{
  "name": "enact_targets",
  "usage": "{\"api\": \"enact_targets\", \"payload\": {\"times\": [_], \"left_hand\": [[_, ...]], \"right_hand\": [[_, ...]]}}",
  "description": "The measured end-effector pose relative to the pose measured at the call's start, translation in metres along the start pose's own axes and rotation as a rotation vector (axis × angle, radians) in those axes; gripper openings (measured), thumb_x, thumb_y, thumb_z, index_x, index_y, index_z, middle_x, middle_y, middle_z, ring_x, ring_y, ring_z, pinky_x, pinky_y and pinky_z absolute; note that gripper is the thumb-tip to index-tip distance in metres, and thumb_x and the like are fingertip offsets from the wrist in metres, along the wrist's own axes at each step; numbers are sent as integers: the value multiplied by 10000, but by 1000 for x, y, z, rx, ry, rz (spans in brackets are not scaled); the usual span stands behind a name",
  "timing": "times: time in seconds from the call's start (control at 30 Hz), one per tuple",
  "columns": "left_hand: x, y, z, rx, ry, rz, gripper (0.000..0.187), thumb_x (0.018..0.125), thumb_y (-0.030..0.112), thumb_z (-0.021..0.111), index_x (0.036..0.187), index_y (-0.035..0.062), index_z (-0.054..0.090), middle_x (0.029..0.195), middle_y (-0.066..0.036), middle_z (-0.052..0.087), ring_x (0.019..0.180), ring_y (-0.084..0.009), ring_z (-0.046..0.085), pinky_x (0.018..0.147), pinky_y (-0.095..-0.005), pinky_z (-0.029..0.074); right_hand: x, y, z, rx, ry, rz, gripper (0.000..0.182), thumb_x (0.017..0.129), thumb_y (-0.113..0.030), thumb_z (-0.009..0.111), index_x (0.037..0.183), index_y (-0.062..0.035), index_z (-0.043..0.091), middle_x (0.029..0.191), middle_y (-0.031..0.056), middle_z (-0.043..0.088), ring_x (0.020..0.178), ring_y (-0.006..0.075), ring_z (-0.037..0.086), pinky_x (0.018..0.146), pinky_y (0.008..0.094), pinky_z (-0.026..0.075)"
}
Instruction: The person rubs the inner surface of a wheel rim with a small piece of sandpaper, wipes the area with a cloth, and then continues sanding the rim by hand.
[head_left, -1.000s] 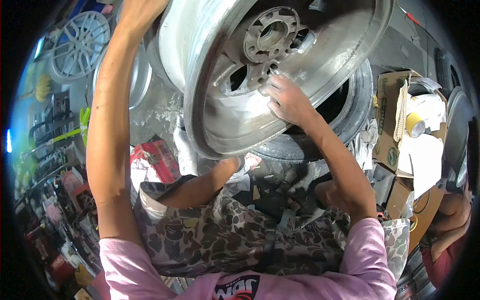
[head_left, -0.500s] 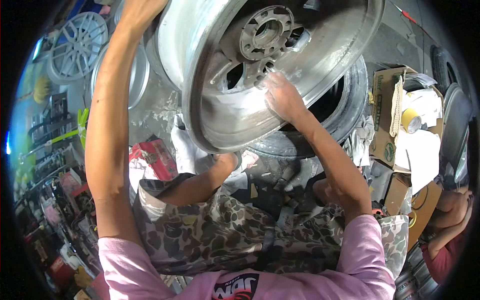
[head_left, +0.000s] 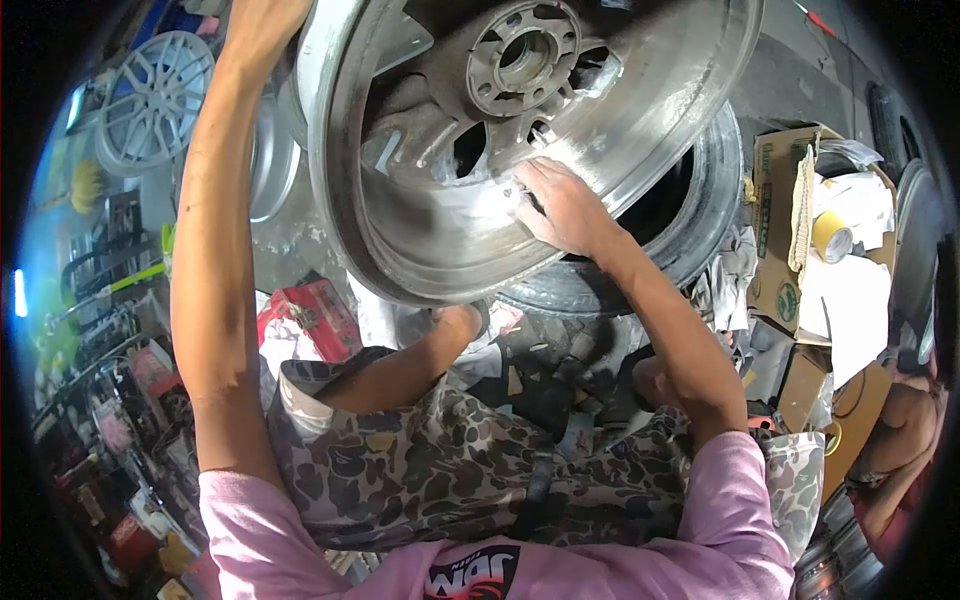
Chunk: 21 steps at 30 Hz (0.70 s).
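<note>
A large metal wheel rim (head_left: 420, 255) is tilted in front of me, its hub and inner barrel facing me. My left hand (head_left: 268, 22) is at the wheel's upper left edge, its fingers cut off by the top of the view. Against the lower inner barrel, just below a spoke opening, my right hand (head_left: 568, 208) presses with its fingers curled together. A small pale piece shows at those fingertips, but I cannot tell what it is. Behind the rim a black tire (head_left: 715, 190) lies on the floor.
At right stands a cardboard box (head_left: 782, 240) with papers and a yellow tape roll (head_left: 832, 238). Silver wheels (head_left: 158, 100) stand at upper left. A red box (head_left: 312, 318) is beside my leg, and tools clutter the left side. Another person (head_left: 900, 430) sits at far right.
The wheel has shifted slightly to the left and turned a little. My right hand has moved from beside the small opening near the hub down onto the inner barrel.
</note>
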<state>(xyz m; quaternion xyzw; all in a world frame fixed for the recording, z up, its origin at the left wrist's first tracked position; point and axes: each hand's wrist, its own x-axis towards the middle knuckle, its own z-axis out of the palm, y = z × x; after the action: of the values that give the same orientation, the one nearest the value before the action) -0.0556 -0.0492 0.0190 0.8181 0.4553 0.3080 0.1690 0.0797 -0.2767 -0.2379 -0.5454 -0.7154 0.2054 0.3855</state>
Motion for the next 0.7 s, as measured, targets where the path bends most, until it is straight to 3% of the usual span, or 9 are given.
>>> {"api": "enact_targets", "payload": {"times": [0.3,0.53,0.63,0.7], "left_hand": [[10,-11,0,-78,-57,-33,681,1025,598,529,776,12,769,635,-39,650,609,-102,579,564,-300,435],[-11,8,-2,-99,-52,80,700,1026,601,521,752,-1,750,624,-53,644,609,-110,585,562,-301,440],[6,-5,-1,-101,-84,-41,695,1024,602,526,756,2,753,624,-50,643,603,-111,585,557,-298,438],[2,-6,1,-83,-40,3,694,1022,604,529,757,2,754,625,-48,643,601,-110,582,557,-299,437]], "right_hand": [[-1,-11,6,-10,-8,-2,288,879,-227,657,1077,-34,579,1026,171,638,1044,355,601,962,455,431],[-2,-17,2,-13,-42,26,281,872,-213,659,1075,-36,579,1027,160,635,1039,347,597,948,445,435],[-3,-16,1,22,-2,15,281,865,-203,663,1066,-26,577,1023,170,630,1031,358,596,935,451,438],[-3,-15,-1,104,13,53,252,855,-158,669,1043,-17,578,1016,174,621,1014,369,597,911,462,456]]}}
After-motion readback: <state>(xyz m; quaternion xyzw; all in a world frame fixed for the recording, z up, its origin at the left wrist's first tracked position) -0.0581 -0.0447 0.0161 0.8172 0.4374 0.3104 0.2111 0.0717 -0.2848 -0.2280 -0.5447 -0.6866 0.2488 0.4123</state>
